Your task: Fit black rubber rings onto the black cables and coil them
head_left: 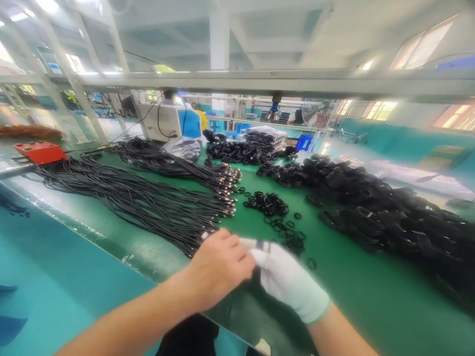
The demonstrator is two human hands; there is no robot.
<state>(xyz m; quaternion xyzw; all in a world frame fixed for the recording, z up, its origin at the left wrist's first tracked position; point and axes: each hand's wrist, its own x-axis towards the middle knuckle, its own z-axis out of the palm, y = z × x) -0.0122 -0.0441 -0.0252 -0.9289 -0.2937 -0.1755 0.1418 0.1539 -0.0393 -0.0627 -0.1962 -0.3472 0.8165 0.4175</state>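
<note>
Where the two hands meet at bottom centre of the frame, most of the detail is hidden: left hand, bare, lies over the fingertips of the right hand, which wears a white glove. Fingers of both are pressed together around something small and dark between them; can't tell what it is or which hand actually grips it. A short striped bit shows at the gloved fingertips, too blurred to name.

Whole frame is motion-smeared. Both forearms cut off by the bottom edge.

Just above the hands, on the green table: loose black rubber rings in a small heap, with strays scattered down toward the glove. Nearest strays sit just beside the right hand.

Left of the rings: long bundles of black cables fanned across the table, metal-tipped ends pointing to centre. Nearest ends stop just beside the left hand, possibly touching; blur makes it unclear.

Right side: big pile of coiled black cables, running off the right edge.

Containers: clear plastic bags stacked at upper centre, dark contents, not readable. Another crumpled bag next to them, contents unclear. Blue crate behind, inside not visible.

Upper left: red box with buttons at table edge, white machine with blue side behind the cables.
</note>
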